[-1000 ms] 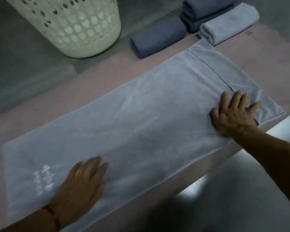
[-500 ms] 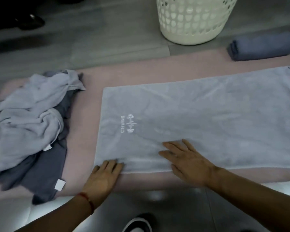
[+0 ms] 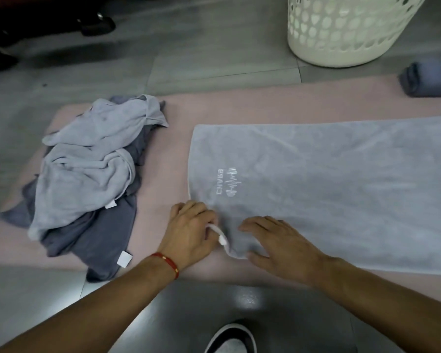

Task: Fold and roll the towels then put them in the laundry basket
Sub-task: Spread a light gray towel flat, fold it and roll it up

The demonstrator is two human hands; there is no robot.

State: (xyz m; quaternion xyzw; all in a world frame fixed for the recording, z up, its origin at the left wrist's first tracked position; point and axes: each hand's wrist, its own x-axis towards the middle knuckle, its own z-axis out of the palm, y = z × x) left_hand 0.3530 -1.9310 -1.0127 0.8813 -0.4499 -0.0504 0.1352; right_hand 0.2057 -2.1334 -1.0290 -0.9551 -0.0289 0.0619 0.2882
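While the grey towel lies spread flat on the pink mat, its near left corner is pinched up by the left hand, and the right hand rests beside it, fingers extended on the cloth. A tidy roll likely needs that edge kept square and tight. Crumpled towels wait left; the laundry basket stands beyond.

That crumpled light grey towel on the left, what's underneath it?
The light grey towel lies on a dark grey towel, whose edges and white tag stick out below. Whether more towels hide beneath cannot be seen.
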